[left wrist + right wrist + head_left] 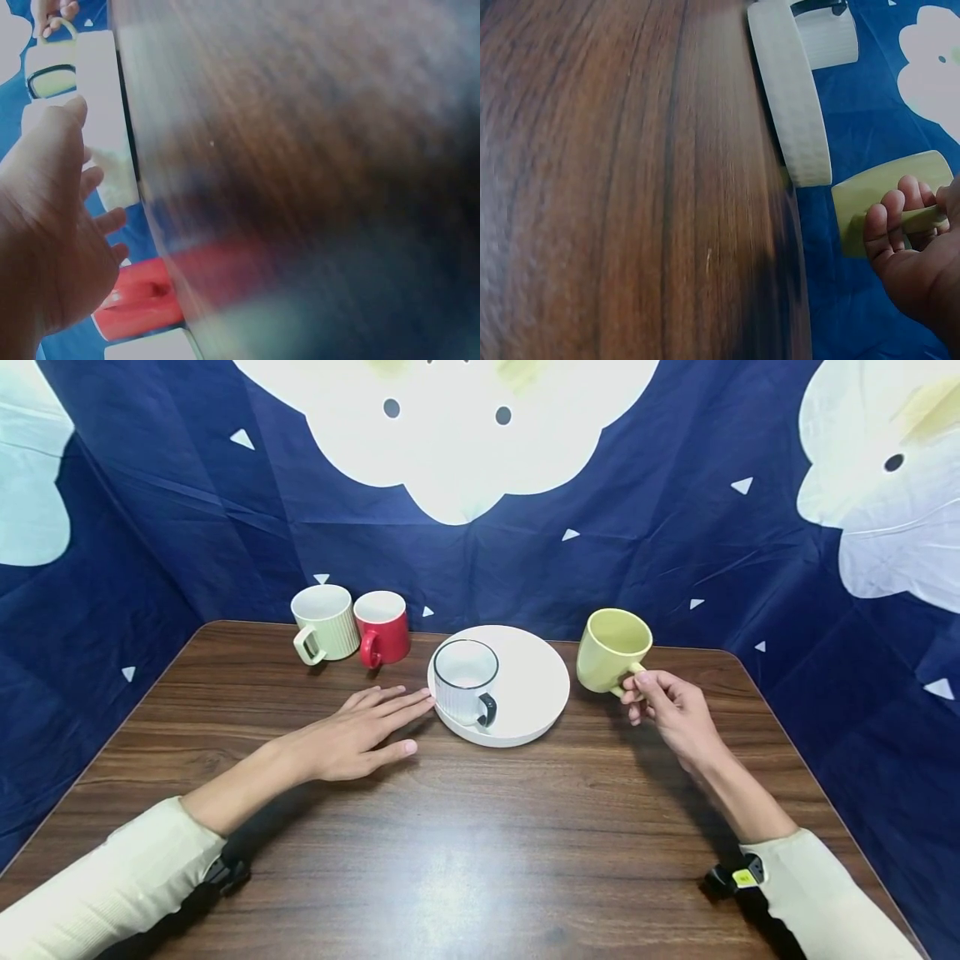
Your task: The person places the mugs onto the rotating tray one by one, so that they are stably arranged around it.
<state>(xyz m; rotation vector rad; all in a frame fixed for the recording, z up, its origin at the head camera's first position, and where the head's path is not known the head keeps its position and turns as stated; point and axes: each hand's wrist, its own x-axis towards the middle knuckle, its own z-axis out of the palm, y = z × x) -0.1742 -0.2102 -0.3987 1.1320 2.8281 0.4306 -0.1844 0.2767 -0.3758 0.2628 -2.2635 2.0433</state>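
1. Gripping a yellow-green mug (600, 660) by its handle (924, 218), the person's right hand (675, 710) has its fingers curled in close, and I see nothing else in that grasp.

2. From where I stand, the mug lies ahead of the right hand's palm and a little to its left, with the handle turned back toward the wrist. Its long axis runs roughly upright, mouth upward, and the right wrist's view suggests its base is held clear of the table (450, 860).

3. What counts most, to my mind, is how mug and tray (536, 681) lie: the round white tray is just to the mug's left, its right-hand floor on the near side. A white mug with a dark rim (453, 697) stands on the tray's left part, so any leftward path would, I judge, have that one to heed.

4. Farther from the yellow-green mug is the left hand (352, 735), across the tray. Its fingers are straight and slightly spread, holding nothing; the tips come up to the tray's left rim, though I cannot tell whether they press on it.

5. Beyond the left hand, a red mug (386, 639) and a pale green mug (337, 635) stand side by side, well apart from the yellow-green one.
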